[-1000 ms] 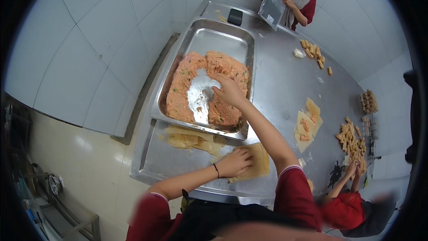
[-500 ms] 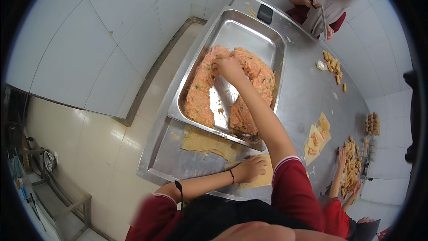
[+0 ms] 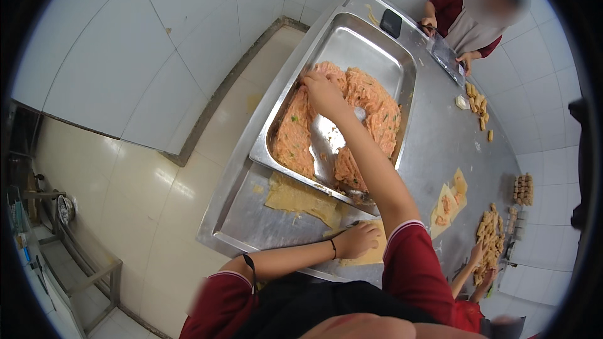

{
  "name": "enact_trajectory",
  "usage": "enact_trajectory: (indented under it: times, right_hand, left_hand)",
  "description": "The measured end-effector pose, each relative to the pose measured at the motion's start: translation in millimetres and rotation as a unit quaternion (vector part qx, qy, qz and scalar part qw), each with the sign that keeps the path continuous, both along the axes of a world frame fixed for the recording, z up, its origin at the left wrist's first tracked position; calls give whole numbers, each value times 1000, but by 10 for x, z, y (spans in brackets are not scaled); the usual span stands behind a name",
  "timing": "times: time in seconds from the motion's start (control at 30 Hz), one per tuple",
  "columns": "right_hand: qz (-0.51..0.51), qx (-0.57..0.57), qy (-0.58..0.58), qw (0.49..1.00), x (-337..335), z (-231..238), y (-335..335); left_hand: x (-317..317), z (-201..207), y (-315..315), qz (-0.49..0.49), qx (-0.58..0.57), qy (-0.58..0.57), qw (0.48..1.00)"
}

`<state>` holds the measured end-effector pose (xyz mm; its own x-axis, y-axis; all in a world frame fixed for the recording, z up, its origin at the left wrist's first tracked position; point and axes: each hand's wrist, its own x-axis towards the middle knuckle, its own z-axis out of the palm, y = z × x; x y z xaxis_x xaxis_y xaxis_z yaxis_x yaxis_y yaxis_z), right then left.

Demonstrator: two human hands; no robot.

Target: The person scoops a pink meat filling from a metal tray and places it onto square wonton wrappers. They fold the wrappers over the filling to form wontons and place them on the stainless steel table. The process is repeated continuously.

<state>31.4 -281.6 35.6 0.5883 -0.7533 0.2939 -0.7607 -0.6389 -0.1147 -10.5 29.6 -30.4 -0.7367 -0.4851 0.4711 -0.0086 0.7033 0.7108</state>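
Observation:
A deep steel tray holds a pink minced meat filling flecked with green. My right hand reaches into its left part, the fingers closed into the filling and their tips hidden. In front of the tray, my left hand rests on a pale yellow wrapper sheet. Its fingers are curled, and whatever lies under them is out of sight. Beside it, partly below the tray's near edge, lies a stack of yellow wrapper sheets.
The steel table carries filled wrappers at right and a pile of rolls, where another person's hands work. More rolls and a black phone lie farther off. A person at far right holds a clear bag.
The view has shifted, so the tray appears farther right. My right hand has moved toward the tray's left wall. The far person's bag has swung lower, and the near-right person's hands have shifted.

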Motion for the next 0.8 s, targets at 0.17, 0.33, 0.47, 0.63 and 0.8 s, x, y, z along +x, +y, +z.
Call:
enact_trajectory:
  times: [0.17, 0.33, 0.47, 0.63, 0.8]
  right_hand:
    - [-26, -24, 44, 998, 105, 21, 182]
    - [-20, -15, 5, 1000, 41, 67, 269]
    - [-17, 0, -4, 1000, -6, 97, 353]
    - [-11, -30, -28, 999, 49, 138, 494]
    - [-35, 17, 7, 999, 103, 117, 595]
  left_hand:
    - [12, 16, -22, 5, -19, 3, 1000]
    - [30, 28, -15, 5, -7, 10, 1000]
    - [16, 23, -13, 3, 2, 17, 1000]
    - [0, -1, -2, 12, -13, 7, 1000]
    - [-35, -52, 7, 30, -38, 31, 998]
